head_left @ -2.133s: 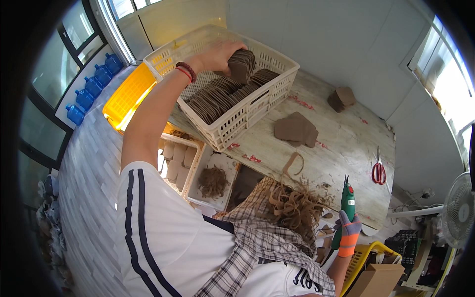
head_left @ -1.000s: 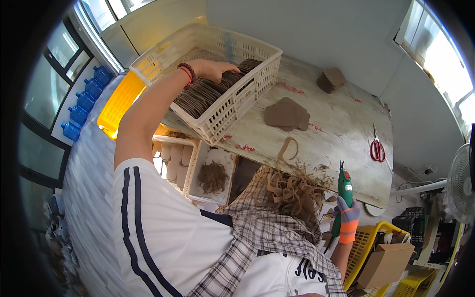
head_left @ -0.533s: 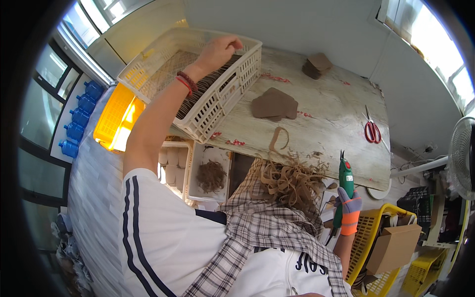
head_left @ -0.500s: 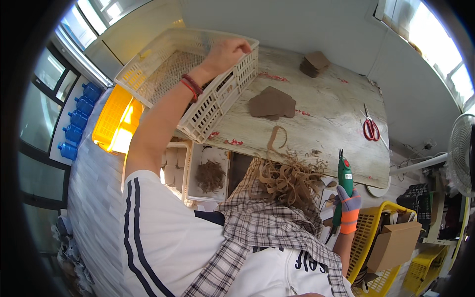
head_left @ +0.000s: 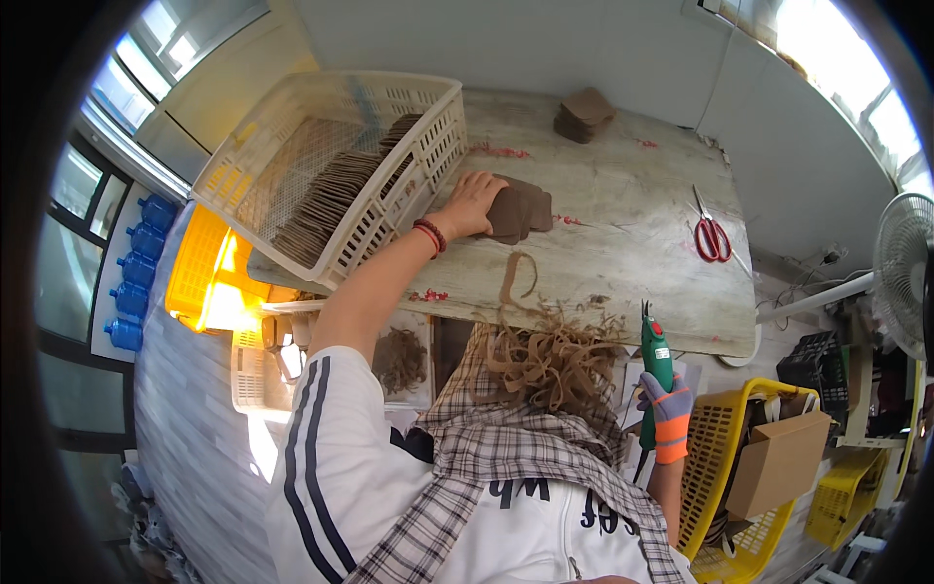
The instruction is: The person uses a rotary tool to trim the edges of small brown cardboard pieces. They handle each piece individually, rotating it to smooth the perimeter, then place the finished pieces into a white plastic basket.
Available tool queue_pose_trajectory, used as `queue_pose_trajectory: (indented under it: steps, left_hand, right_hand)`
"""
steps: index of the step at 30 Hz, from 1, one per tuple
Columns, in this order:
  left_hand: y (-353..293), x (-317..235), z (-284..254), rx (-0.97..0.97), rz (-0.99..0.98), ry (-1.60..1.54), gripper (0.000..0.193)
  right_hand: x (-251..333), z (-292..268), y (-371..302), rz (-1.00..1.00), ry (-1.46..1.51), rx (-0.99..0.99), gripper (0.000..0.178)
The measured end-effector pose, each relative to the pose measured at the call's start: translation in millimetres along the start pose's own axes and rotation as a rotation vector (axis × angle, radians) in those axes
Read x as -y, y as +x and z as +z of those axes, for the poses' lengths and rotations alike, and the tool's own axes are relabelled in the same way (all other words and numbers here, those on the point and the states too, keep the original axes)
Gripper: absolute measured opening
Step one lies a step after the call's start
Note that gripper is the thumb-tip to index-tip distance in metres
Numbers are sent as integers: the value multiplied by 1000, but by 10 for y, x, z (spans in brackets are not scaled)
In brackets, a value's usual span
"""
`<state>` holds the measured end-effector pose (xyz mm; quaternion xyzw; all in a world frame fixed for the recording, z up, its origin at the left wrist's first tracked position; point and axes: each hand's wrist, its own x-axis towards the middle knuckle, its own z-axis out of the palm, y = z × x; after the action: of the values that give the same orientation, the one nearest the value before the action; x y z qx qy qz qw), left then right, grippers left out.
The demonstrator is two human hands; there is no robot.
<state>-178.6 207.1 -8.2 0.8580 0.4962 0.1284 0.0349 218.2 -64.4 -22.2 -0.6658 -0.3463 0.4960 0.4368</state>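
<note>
My left hand, bare with beaded bracelets, is at the left edge of a loose stack of flat brown cut pieces. Its thumb and fingers are spread against that edge. Gloved in purple and orange, my right hand is wrapped round green electric scissors, whose dark blades point away from me over the table's near edge. Curly brown offcut strips heap up on my plaid apron. A white plastic crate at the left holds a row of brown pieces on edge.
Another brown stack sits at the back of the worn table. Red-handled scissors lie at its right. Below are a white bin with scraps and a yellow basket holding a cardboard box. A white fan stands at right.
My left hand has left the white crate's rim and come down to the loose brown stack. The row inside the crate now shows. My right hand still holds the electric scissors.
</note>
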Motion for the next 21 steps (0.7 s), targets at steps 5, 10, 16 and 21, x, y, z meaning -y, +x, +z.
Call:
queue_pose_trajectory:
  steps: [5, 10, 16, 21]
  left_hand:
    - [97, 29, -268, 235, -79, -331, 56]
    - [598, 56, -485, 443, 37, -74, 51]
    - [787, -99, -208, 583, -99, -209, 70]
    - [575, -14, -28, 385, -144, -294, 71]
  right_hand:
    - [62, 35, -8, 14, -38, -22, 27]
    - [141, 27, -7, 4, -17, -12, 25]
    - [152, 32, -69, -1, 4, -29, 25]
    - [119, 44, -31, 24, -46, -10, 28]
